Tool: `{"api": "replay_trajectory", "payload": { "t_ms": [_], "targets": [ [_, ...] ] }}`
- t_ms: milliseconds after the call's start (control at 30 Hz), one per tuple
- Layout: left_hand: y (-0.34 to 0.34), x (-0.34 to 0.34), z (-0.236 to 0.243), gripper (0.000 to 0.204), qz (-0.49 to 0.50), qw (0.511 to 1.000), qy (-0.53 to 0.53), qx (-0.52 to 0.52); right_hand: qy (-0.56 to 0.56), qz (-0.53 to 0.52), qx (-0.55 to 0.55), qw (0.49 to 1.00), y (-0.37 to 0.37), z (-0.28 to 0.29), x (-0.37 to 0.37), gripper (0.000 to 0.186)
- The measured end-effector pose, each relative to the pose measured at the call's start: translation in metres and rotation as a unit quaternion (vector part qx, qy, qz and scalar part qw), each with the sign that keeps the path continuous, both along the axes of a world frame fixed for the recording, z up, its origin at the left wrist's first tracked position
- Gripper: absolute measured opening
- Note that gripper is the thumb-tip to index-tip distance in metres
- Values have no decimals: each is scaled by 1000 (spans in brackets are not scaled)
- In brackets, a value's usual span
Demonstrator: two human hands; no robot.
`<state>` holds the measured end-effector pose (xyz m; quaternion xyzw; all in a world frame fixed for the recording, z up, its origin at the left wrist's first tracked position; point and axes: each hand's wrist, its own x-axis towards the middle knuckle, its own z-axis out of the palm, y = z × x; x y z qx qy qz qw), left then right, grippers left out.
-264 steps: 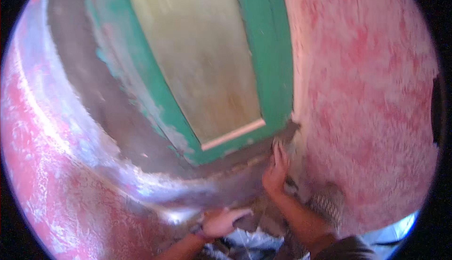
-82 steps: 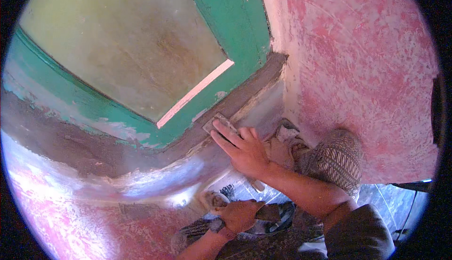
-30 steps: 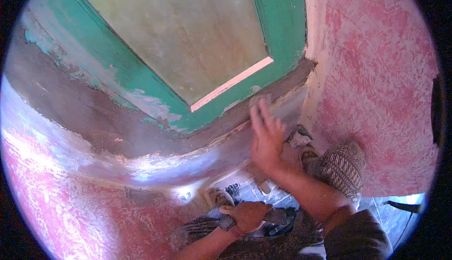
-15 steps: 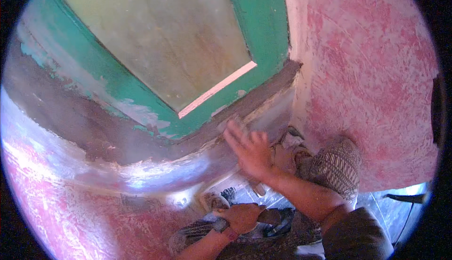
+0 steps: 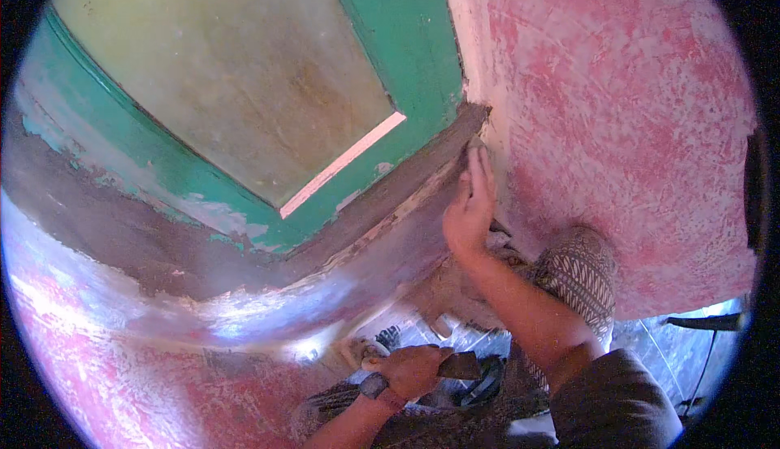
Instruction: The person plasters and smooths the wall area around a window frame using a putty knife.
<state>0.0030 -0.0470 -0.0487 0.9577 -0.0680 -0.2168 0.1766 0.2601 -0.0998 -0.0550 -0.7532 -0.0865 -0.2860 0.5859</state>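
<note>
My right hand (image 5: 470, 209) presses a small flat float (image 5: 478, 144), mostly hidden under my fingers, against the dark grey mortar strip (image 5: 406, 176) below the green wooden frame (image 5: 414, 59), near its right corner with the wall. My left hand (image 5: 406, 372), lower down, is closed around a scraper with a wide dark blade (image 5: 461, 365). The frame surrounds a dull yellowish panel (image 5: 227, 67), with a pale strip (image 5: 340, 164) along its bottom. Patchy grey and pale smears cover the frame's lower left.
Pink mottled wall (image 5: 617, 108) rises on the right, with more at lower left (image 5: 114, 368). My patterned-cloth knee (image 5: 573, 278) bends near it. Below are a tiled floor (image 5: 654, 355) and a dark object with a thin leg (image 5: 703, 322) at the right edge.
My right hand with the float has moved up and rightward along the mortar strip to the corner. My left hand stays low with the scraper. The view has shifted slightly.
</note>
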Motion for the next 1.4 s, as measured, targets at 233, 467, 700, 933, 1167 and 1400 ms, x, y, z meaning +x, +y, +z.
{"api": "replay_trajectory", "payload": {
  "t_ms": [233, 467, 700, 933, 1167, 1400],
  "targets": [
    [7, 6, -8, 51, -15, 994, 101, 33, 2, 116, -99, 988, 23, -37, -55, 44],
    [4, 2, -7, 47, -6, 998, 61, 20, 88, 60, 67, 992, 33, -26, -28, 45],
    [10, -4, 5, 41, 7, 997, 78, 11, 152, 144, 67, 975, 35, -19, -77, 44],
    [26, -16, 15, 39, 62, 998, 7, -33, 145, 103, 154, 972, 34, -6, -56, 43],
    [44, -15, 89, 52, 139, 988, -1, -73, 96, -56, 126, 986, 15, -17, 9, 44],
    [64, -64, 134, 54, 340, 919, -66, -189, 58, -49, 203, 976, 51, -26, 19, 46]
  ]
}}
